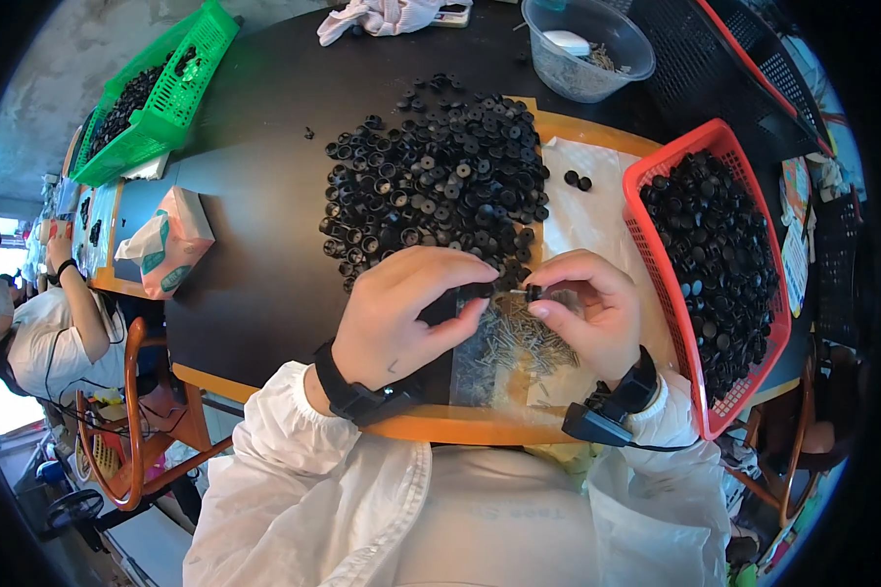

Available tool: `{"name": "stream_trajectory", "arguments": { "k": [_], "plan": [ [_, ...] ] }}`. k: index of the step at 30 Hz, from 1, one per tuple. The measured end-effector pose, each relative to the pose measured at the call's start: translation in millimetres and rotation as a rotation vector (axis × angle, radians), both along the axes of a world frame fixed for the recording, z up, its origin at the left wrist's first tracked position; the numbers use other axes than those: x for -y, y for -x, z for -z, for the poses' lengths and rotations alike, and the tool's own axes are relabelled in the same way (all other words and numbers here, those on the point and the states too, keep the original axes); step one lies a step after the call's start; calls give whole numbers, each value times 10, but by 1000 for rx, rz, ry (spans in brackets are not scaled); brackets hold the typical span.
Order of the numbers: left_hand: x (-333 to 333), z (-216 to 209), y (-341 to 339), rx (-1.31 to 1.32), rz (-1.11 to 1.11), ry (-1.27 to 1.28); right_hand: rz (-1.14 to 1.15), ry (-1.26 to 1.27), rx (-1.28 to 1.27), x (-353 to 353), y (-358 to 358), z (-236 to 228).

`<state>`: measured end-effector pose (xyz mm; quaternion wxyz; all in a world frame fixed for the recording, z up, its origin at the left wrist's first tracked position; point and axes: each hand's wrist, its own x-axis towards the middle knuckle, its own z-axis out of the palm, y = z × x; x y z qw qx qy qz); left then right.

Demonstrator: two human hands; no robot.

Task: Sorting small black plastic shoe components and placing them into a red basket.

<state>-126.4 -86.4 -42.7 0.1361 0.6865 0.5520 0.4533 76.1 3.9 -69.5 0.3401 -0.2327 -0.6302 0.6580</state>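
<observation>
My left hand pinches a small black round plastic part between thumb and fingers. Facing it, my right hand grips a black cap with a metal pin, whose thin shaft points at the left-hand part. A narrow gap seems to lie between the two pieces. Beneath my fingers a heap of metal pins is spread on a clear plastic sheet. Just beyond my hands lies a large pile of black round plastic parts, some cup-shaped, some discs with a centre hole.
At right stands a red basket full of black caps. Two loose caps lie on white sheeting. A clear bowl and black crates are behind. Leftward are a tissue pack, a green basket and another person.
</observation>
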Motion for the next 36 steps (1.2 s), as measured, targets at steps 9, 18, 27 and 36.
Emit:
{"name": "stream_trajectory", "arguments": {
  "k": [9, 18, 27, 36],
  "plan": [
    [2, 58, -55, 119, 55, 125, 17, -371, 133, 4, 35, -80],
    [14, 124, -100, 91, -25, 58, 31, -365, 199, 37, 81, -99],
    [9, 116, -95, 83, -23, 47, 36, -365, 190, 42, 90, -76],
    [11, 137, -107, 112, 1, 29, 22, -320, 140, 41, 72, -53]
  ]
}}
